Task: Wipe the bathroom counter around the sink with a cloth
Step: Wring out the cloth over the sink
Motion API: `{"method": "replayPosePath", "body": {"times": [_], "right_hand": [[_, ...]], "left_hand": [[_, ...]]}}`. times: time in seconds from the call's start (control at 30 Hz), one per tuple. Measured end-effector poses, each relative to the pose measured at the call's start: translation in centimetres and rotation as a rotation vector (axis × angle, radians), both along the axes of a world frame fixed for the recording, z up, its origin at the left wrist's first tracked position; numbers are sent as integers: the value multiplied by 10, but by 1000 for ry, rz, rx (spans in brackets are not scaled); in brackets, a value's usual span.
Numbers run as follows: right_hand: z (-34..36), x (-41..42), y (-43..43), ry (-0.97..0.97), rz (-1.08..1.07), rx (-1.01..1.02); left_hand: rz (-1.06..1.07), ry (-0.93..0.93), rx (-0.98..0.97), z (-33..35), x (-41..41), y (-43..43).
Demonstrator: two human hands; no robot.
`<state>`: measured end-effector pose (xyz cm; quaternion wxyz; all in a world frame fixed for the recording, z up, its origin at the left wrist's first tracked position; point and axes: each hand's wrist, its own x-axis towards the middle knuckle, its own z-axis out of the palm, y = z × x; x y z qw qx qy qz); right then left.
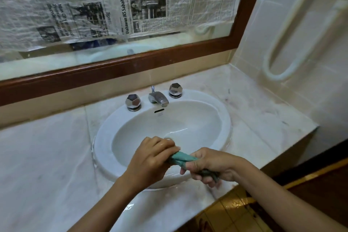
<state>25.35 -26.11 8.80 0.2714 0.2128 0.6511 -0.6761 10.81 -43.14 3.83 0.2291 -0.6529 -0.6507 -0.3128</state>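
A pale marble counter [47, 156] runs along the wall, with a white oval sink [222, 118] set into it and a seam in the stone to the sink's left. At the back of the basin stand a chrome faucet [157, 98] and two faceted chrome knobs, one on the left [133, 101] and one on the right [175, 89]. Above them hangs a mirror with a dark wooden frame [113, 69], its glass mostly covered by sheets of newspaper [94, 5]. The right wall is cream tile [301, 100], and yellowish floor tiles [231, 211] show below the counter edge. The green cloth [181, 158] is twisted into a tight rope over the near rim of the sink, its long axis running from the upper left down to the lower right. The left hand [150, 158] has its fingers curled closed round the upper left end. The right hand [209, 165] clenches the lower right end, fingers wrapped around it, with a dark tail of cloth poking out beneath the palm. Both wrists sit close together above the front of the basin.
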Motion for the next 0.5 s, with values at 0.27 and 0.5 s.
{"method": "replayPosePath", "body": {"times": [0.27,0.5], "right_hand": [[-16,18,4,-88,-95,-546],[-30,40,24,-236,-454,-510]], "left_hand": [[100,-99,81,-21,21,-2],[49,-197,-17,-39,38,1]]}}
